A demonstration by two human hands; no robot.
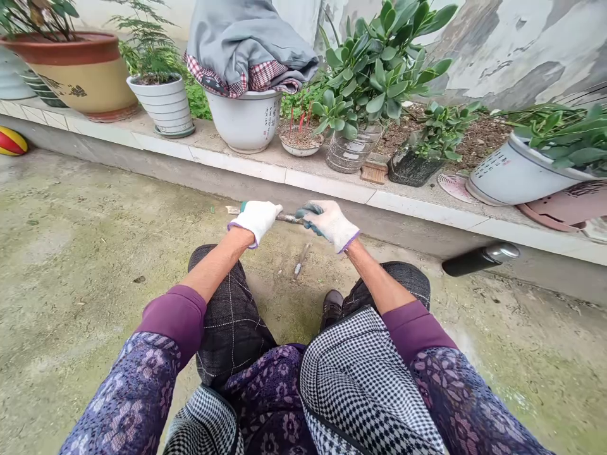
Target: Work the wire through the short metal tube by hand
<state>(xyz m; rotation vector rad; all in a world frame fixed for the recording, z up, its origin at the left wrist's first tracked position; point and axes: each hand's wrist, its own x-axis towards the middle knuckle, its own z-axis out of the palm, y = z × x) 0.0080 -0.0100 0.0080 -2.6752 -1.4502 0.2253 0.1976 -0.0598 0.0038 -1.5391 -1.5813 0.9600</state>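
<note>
Both my hands wear white work gloves and are held out over my knees. My left hand (256,219) is closed round a thin stick (288,218) that lies level between the hands; its pale end (232,210) pokes out past the glove to the left. My right hand (328,223), its glove fingers green-grey, grips the same stick's other end. On the concrete below the hands lies another short stick (300,260).
A tiled ledge (327,184) carries several potted plants, one white pot (246,117) draped with grey and checked cloth. A dark flask (478,259) lies on the ground at right. A striped ball (12,141) sits far left. A shoe (332,306) shows between my knees.
</note>
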